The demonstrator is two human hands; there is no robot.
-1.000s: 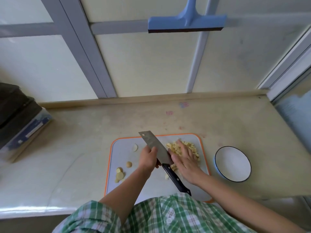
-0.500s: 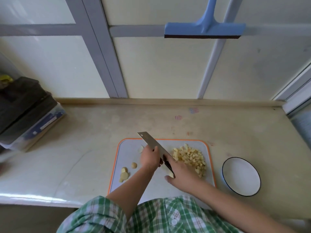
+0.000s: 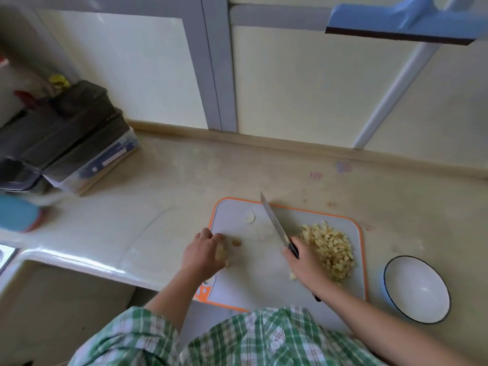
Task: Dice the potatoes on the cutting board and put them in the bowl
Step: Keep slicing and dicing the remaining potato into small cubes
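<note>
On the cutting board (image 3: 253, 281), left hand (image 3: 202, 253) holds potato pieces (image 3: 220, 254), right hand (image 3: 303, 262) holds the knife (image 3: 273, 220).

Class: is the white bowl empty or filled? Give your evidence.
Empty: the bowl shows a bare white inside; the diced potato lies piled on the cutting board.

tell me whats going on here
A person is dicing potatoes on the cutting board. The right hand grips the knife, its blade angled over the board beside the pile of diced potato. The left hand holds the larger potato pieces at the board's left edge. The bowl on the right is empty.
</note>
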